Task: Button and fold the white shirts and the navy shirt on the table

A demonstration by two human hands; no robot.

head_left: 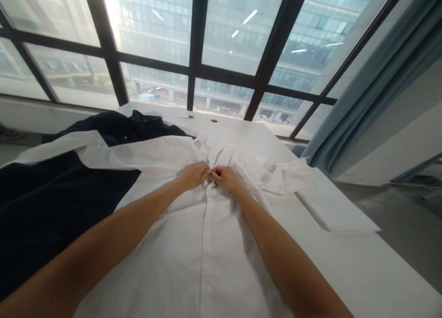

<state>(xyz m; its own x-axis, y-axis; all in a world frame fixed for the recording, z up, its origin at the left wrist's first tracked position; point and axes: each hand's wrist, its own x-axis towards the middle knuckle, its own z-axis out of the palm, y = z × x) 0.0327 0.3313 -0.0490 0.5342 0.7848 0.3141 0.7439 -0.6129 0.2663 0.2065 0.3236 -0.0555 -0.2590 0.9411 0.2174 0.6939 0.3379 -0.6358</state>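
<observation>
A white button-up shirt (179, 244) lies front side up, its collar end away from me and its sleeves spread to both sides. Both my hands meet at its front placket, in the upper chest part. My left hand (195, 175) pinches the cloth at the placket's edge, fingers closed. Right beside it, my right hand (224, 177) is closed in a pinch on the other side of the placket. Whatever button lies between the fingertips is too small to make out. Lower down the placket, buttons (207, 276) show. The cloth around my fingers is bunched and creased.
A dark navy shirt (41, 207) lies to the left, partly under the white sleeve. On the right of the white table (345, 262) is a folded white item (338, 207). Windows (228, 27) stand behind the table, with a blue-grey curtain (366, 87) at right.
</observation>
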